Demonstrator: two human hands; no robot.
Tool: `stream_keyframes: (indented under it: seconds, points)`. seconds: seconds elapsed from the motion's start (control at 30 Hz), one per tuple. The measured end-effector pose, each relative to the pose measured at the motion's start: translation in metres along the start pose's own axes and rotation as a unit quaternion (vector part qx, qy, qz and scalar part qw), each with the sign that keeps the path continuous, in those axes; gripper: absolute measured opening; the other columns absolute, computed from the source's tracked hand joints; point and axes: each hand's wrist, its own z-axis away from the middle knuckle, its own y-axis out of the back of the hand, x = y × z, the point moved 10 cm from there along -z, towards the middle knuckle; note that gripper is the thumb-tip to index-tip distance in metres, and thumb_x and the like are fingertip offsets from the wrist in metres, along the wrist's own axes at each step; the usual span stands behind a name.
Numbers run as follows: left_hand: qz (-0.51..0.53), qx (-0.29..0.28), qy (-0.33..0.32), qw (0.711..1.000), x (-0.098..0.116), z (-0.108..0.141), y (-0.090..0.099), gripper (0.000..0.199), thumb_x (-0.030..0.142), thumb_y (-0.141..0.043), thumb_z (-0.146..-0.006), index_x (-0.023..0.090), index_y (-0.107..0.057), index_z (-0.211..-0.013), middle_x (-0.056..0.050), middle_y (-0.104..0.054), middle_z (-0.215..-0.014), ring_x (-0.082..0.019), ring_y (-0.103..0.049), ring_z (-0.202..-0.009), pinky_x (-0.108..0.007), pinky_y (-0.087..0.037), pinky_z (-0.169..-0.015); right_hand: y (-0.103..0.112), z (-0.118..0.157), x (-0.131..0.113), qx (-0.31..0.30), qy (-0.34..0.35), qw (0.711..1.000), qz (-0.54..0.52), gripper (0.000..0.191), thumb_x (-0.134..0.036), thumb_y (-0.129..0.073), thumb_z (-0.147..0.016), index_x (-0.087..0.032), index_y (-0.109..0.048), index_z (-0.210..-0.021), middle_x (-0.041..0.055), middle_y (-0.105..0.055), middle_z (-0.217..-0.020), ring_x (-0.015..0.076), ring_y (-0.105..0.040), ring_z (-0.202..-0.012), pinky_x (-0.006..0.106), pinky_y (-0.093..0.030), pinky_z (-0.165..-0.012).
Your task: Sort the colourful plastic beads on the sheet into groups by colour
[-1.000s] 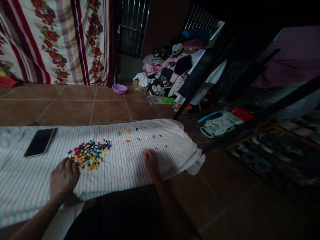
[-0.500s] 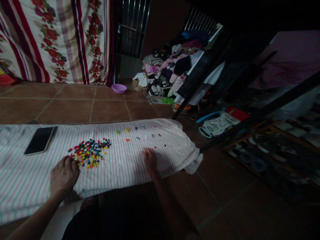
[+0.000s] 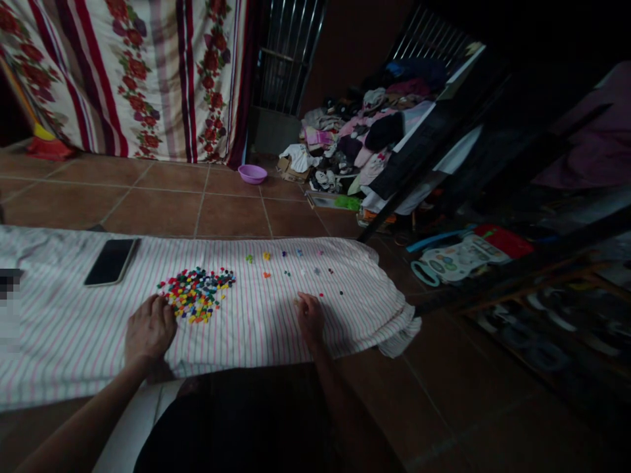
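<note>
A heap of small multicoloured pieces (image 3: 194, 295), like beads or tiny blocks, lies on a striped cloth (image 3: 256, 335). At the heap's near left edge my left hand (image 3: 150, 326) rests palm down, fingers loosely bent and holding nothing that I can see. Farther right, my right hand (image 3: 310, 316) is low over the cloth with thumb and fingers pinched together; whatever is between them is too small to name. Beyond it sit little separate groups by colour, among them green pieces (image 3: 249, 259), yellow pieces (image 3: 267, 255) and orange pieces (image 3: 267, 275). One red piece (image 3: 321, 295) and one black piece (image 3: 341, 293) lie to its right.
A phone (image 3: 112, 261) lies on the cloth left of the heap. Past the cloth, a purple basin (image 3: 252, 174) stands on the tiled floor near a pile of clothes (image 3: 355, 135). A dark pole (image 3: 394, 207) and a shoe rack (image 3: 552, 302) are at the right.
The whole view has shifted, so the cloth and both hands appear farther right. My right hand stays pinched in nearly the same spot on the cloth; my left hand remains by the heap.
</note>
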Motion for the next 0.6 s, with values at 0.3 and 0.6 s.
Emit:
stream_keyframes:
  seconds: [0.3, 0.6]
  points:
    - [-0.003, 0.007, -0.013, 1.000, 0.0029, 0.0000, 0.0013, 0.032, 0.030, -0.034, -0.088, 0.016, -0.054, -0.109, -0.015, -0.058, -0.116, -0.026, -0.054, -0.107, -0.040, -0.042, -0.087, -0.0015, -0.0010, 0.0056, 0.002, -0.012, 1.000, 0.005, 0.034, -0.032, -0.040, -0.088, -0.016, -0.068, -0.099, 0.0108, -0.068, -0.097, 0.0196, -0.061, -0.083, 0.035, -0.049, -0.079]
    - [-0.003, 0.003, -0.006, 1.000, 0.0020, -0.0005, -0.0004, 0.035, 0.031, -0.032, -0.089, 0.013, -0.052, -0.111, -0.018, -0.057, -0.119, -0.028, -0.055, -0.107, -0.041, -0.043, -0.086, 0.0025, 0.0001, 0.0094, 0.019, -0.024, 0.999, -0.015, 0.035, -0.035, -0.040, -0.088, -0.015, -0.068, -0.098, 0.0121, -0.068, -0.098, 0.0210, -0.062, -0.086, 0.035, -0.049, -0.079]
